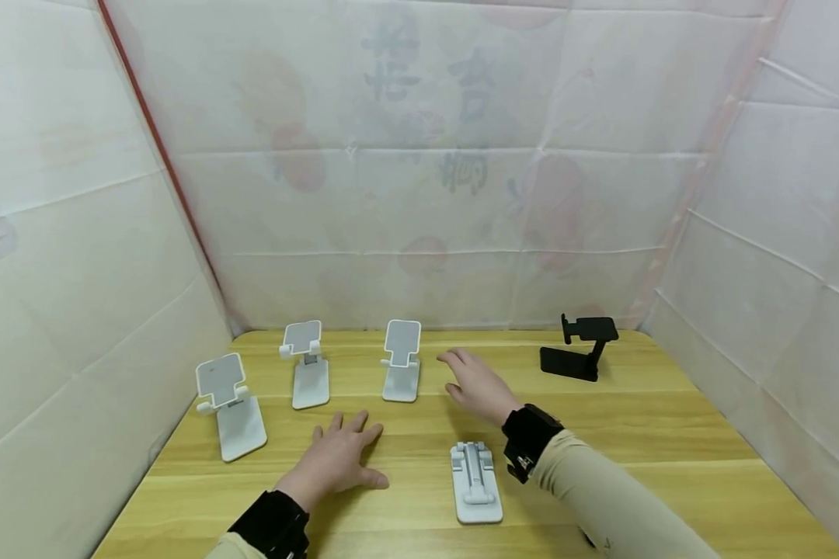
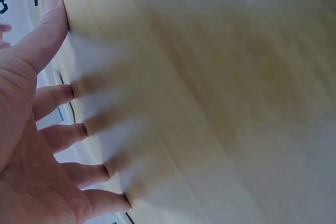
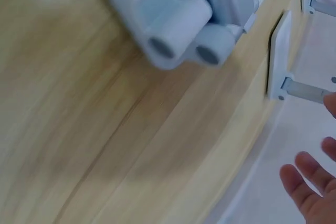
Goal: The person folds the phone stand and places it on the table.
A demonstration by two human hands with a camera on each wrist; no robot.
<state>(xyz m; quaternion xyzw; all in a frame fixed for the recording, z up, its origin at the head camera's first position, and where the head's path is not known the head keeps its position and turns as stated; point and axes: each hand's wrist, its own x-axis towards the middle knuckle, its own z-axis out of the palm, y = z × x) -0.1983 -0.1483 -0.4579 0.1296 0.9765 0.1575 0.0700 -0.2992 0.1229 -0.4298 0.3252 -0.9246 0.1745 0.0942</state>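
My left hand [image 1: 337, 460] rests on the wooden table with fingers spread, its fingertips touching the wood in the left wrist view. My right hand [image 1: 481, 386] is held above the table, fingers loosely bent and holding nothing. Just left of it stands an unfolded white phone stand [image 1: 402, 361] with a grey pad. A folded white phone stand [image 1: 477, 483] lies flat between my forearms; its hinge end [image 3: 184, 30] looms large in the right wrist view. Two more unfolded white stands, one at the back [image 1: 311, 365] and one at the left [image 1: 232, 404], stand beyond my left hand.
At the back right stands a black phone stand [image 1: 580, 347], unfolded. A small dark object [image 1: 587, 537] is mostly hidden under my right sleeve. White sheeting [image 1: 419, 202] walls the table [image 1: 671, 435] at the back and both sides.
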